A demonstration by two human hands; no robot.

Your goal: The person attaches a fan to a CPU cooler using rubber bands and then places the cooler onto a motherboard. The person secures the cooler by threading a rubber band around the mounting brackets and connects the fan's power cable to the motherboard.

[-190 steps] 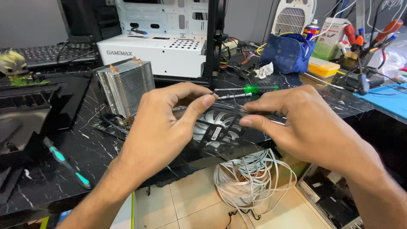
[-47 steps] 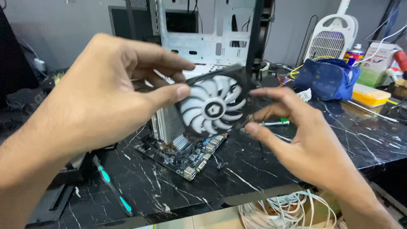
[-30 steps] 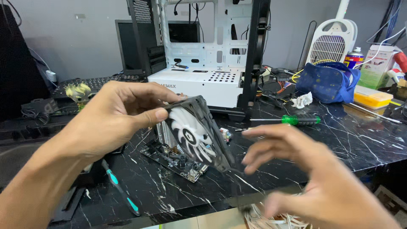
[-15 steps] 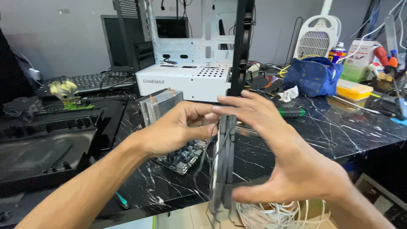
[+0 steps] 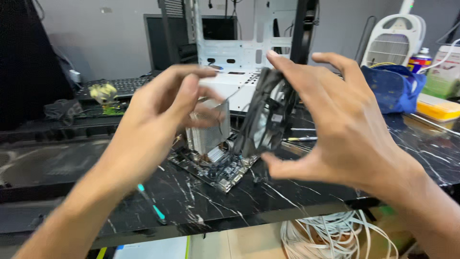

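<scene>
Right hand (image 5: pixel 350 129) fingers (image 5: pixel 287 67) grip the black fan (image 5: pixel 263 117), held edge-on above the motherboard (image 5: pixel 215 168). Left hand (image 5: pixel 153 120) fingers spread open, seemingly off the fan, before the heatsink (image 5: pixel 206 132) on that motherboard, which lies on the counter (image 5: pixel 201 201).

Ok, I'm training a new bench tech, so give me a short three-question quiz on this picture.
1. True or false: the black fan lies flat on the table.
2. Which hand is at the fan? A) left hand B) right hand
3. What metal part stands on the circuit board?

Key:
1. False; it is held up on edge above the table.
2. B; the left hand is open beside it.
3. The finned heatsink.
</scene>
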